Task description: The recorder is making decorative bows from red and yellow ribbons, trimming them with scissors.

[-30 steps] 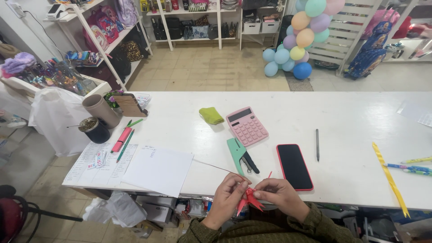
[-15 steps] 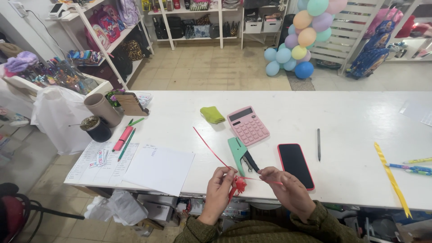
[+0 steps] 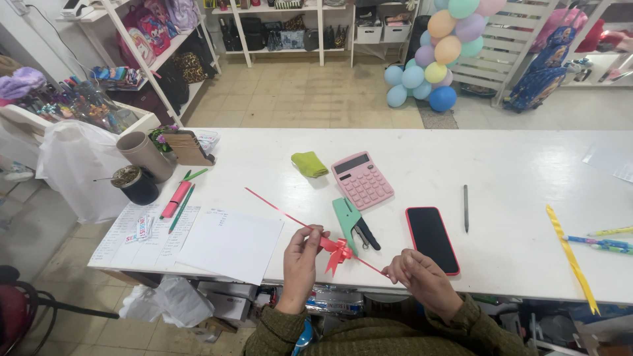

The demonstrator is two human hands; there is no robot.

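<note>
Two cups are standing at the left end of the white table [image 3: 501, 165]: one tall beige cup [image 3: 144, 154] and one dark cup [image 3: 135, 185] with a straw in it. Beside them, one brown stand [image 3: 186, 147] is leaning upright. One pink marker [image 3: 176, 198] and two green pens [image 3: 184, 206] are lying just below it. One printed sheet [image 3: 132, 231] and one blank white sheet [image 3: 231, 244] are resting at the near edge.

The left hand [image 3: 302, 260] is pinching one red ribbon bow [image 3: 337, 252] between thumb and fingertips, holding it just above the near table edge. One thin ribbon tail [image 3: 277, 207] is running up and left from the bow over the table. The right hand [image 3: 417, 275] is closing around the other tail, fingers pressed together on it.

Behind the bow, one green cutter [image 3: 346, 219] with a black tool beside it is lying on the table. One green cloth [image 3: 309, 163], one pink calculator [image 3: 362, 179], one red-cased phone [image 3: 432, 238] and one dark pencil [image 3: 465, 207] are following rightward. One yellow ribbon strip [image 3: 571, 256] is lying near the right end.

Beyond the table, a tiled floor is stretching to white shelves [image 3: 277, 26], and one cluster of pastel balloons [image 3: 438, 53] is standing at the right.
</note>
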